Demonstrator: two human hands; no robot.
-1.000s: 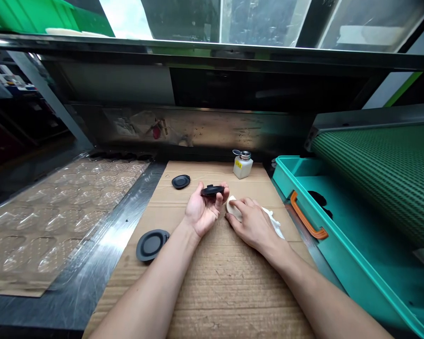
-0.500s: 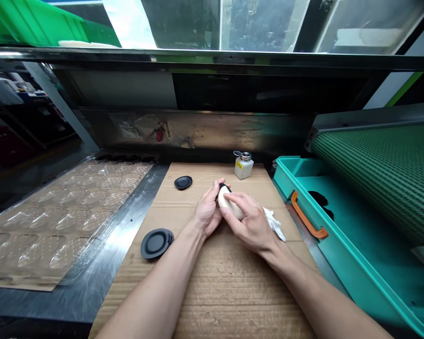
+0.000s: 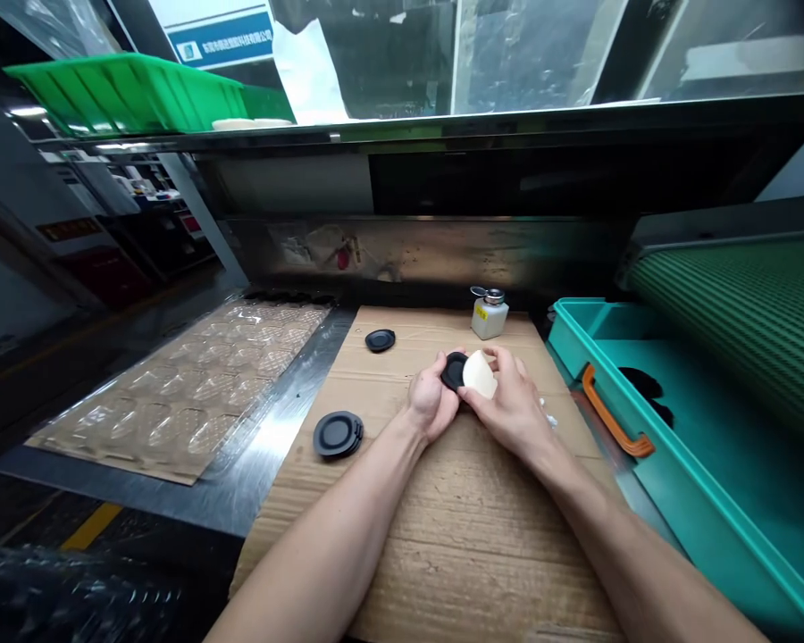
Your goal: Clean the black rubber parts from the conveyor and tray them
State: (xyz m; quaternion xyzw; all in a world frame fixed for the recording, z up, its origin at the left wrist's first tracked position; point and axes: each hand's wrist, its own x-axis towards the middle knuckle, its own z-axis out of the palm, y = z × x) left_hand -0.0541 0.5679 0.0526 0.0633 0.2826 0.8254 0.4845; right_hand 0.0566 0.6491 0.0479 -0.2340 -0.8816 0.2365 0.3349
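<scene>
In my left hand [image 3: 435,398] I hold a round black plastic lid [image 3: 454,371], its recessed face turned up. My right hand [image 3: 515,397] pinches a cream-coloured sponge pad [image 3: 480,374] between thumb and fingers. The pad overlaps the right part of the lid; whether it presses on it I cannot tell. A black lid with a hinge tab [image 3: 339,435] lies on the cardboard to the left of my forearm. Farther back rests a smaller-looking black lid [image 3: 380,340]. Something white, mostly hidden, lies behind my right hand.
A white pump bottle [image 3: 489,315] with a yellow label stands at the back of the cardboard [image 3: 442,536]. Clear moulded trays [image 3: 174,393] lie left. A teal bin [image 3: 697,500] with an orange handle and black pieces stands right, beneath a green conveyor belt [image 3: 743,313].
The sponge pad has shifted right and tilted up, showing more of the black lid in my left hand. The camera view has turned left, so the scene sits farther right.
</scene>
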